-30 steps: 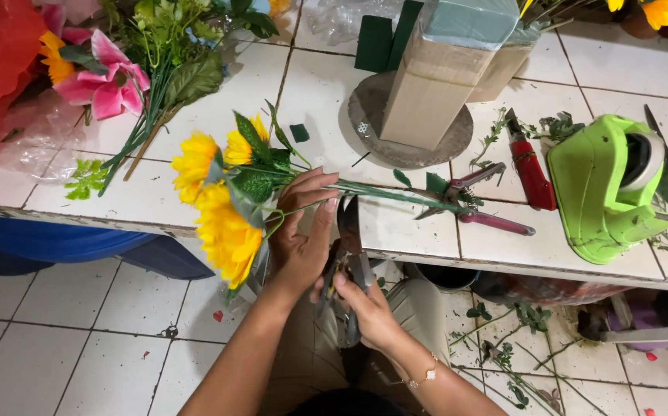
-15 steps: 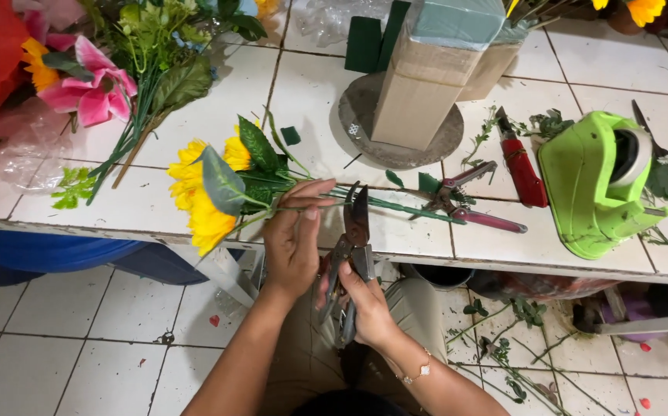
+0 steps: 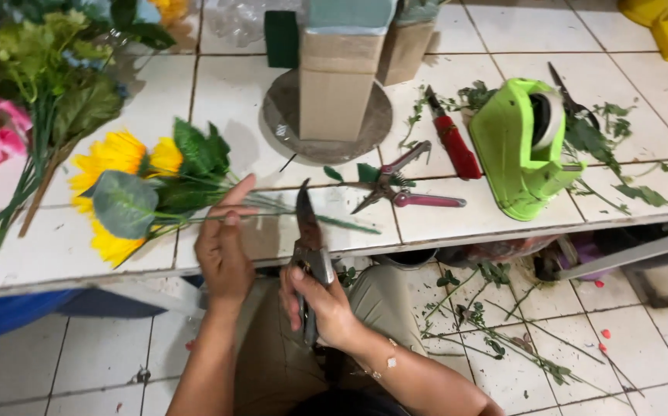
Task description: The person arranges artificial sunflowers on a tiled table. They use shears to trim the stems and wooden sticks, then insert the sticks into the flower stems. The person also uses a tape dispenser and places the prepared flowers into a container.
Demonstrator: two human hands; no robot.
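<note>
My left hand point(image 3: 224, 248) grips the green stems of a bunch of yellow artificial flowers point(image 3: 129, 192) with broad green leaves, lying across the white tiled counter point(image 3: 48, 254) with the heads to the left. The stems stick out to the right past my fingers. My right hand point(image 3: 320, 299) holds dark cutting pliers point(image 3: 308, 239) by the handles, the pointed jaws upright at the stems just right of my left hand.
On the counter lie pink-handled scissors point(image 3: 397, 185), a red-handled cutter point(image 3: 451, 139), a lime green tape dispenser point(image 3: 523, 150), a cardboard-wrapped block on a round base point(image 3: 335, 85), and more flowers point(image 3: 18, 115) at the left. Cut green sprigs point(image 3: 496, 331) litter the floor tiles.
The flower bunch has slid left and lies flatter on the counter. My right hand has brought the pliers up from below the edge to the stems.
</note>
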